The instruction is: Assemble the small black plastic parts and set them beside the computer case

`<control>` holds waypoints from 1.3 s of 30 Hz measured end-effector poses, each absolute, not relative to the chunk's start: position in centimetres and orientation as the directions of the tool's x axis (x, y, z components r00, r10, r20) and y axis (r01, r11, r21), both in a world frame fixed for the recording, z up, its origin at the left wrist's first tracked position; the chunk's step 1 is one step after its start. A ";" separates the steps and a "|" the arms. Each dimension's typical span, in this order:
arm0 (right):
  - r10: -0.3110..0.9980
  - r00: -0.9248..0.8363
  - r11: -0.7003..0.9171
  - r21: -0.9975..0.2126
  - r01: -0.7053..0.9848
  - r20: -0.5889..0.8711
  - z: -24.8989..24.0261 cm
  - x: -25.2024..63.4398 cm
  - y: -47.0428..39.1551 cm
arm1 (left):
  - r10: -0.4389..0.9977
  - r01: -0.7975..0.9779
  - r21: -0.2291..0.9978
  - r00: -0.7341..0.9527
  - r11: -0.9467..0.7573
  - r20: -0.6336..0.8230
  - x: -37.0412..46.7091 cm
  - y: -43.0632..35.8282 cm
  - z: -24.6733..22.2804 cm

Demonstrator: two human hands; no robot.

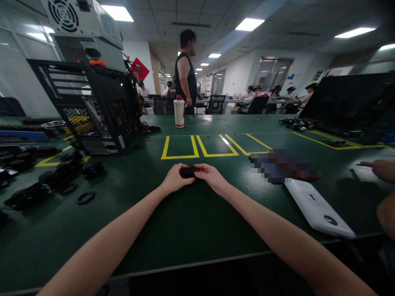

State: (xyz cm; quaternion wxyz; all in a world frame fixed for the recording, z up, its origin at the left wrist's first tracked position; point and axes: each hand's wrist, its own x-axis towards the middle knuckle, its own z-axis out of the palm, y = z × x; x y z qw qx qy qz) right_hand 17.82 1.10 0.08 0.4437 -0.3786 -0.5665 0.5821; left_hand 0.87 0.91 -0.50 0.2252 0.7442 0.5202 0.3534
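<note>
Between my two hands, just above the green table, is a small black cylindrical part [189, 172]; its exact kind I cannot make out. My left hand [176, 177] has its fingers closed round the left side of it. From the right, my right hand [210, 176] pinches its other end with thumb and forefinger. To the left on the table lie a black ring [86, 197] and several black camera-like parts [61, 169], apart from my hands.
A black computer case [117, 119] stands at the left under a stacked metal unit [89, 37]. Yellow tape outlines [180, 156] and a white cup [179, 113] are ahead. A white device [317, 207] lies at right, near another person's hand [381, 169].
</note>
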 end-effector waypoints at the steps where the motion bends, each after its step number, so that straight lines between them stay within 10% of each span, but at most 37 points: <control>1: 0.943 -0.321 0.055 -0.994 -0.093 0.082 0.1 17.8 1.0 | 0.932 0.621 0.696 0.208 -0.361 0.298 0.9 0.9 -0.5; 39: 0.950 -0.287 0.105 -0.992 -0.069 0.121 -0.1 17.9 1.1 | 0.934 0.644 0.677 0.212 -0.355 0.288 0.9 1.0 -0.6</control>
